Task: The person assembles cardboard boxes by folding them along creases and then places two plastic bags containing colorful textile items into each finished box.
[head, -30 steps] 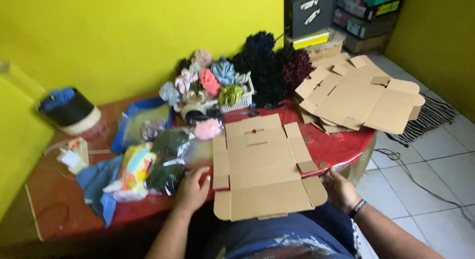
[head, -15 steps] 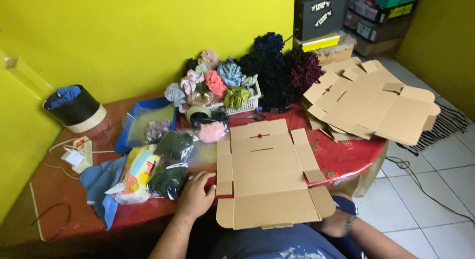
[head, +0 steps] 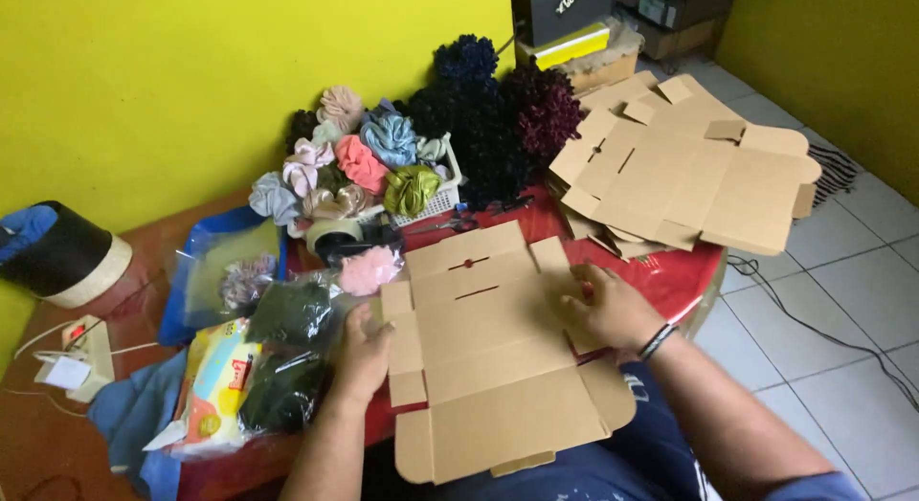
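- On the red table in front of me lies a flat, unfolded cardboard box blank, its near end hanging over the table edge above my lap.
- At its left edge, my left hand presses on the side flap, fingers loosely spread, thumb at the cardboard's rim; nothing is clamped in it.
- At the right side, my right hand rests palm-down on the blank, fingers spread flat toward the middle panel, a dark wristband at the wrist; it grips nothing.
- Just left of my left hand sit clear bags of dark scrunchies and a yellow printed packet.
- A pink scrunchie lies just beyond the blank's far left corner.
- Further back, a white basket holds a heap of pastel scrunchies, with dark ones piled beside it.
- Well to the right, a stack of more flat cardboard blanks rests on the table's far corner.
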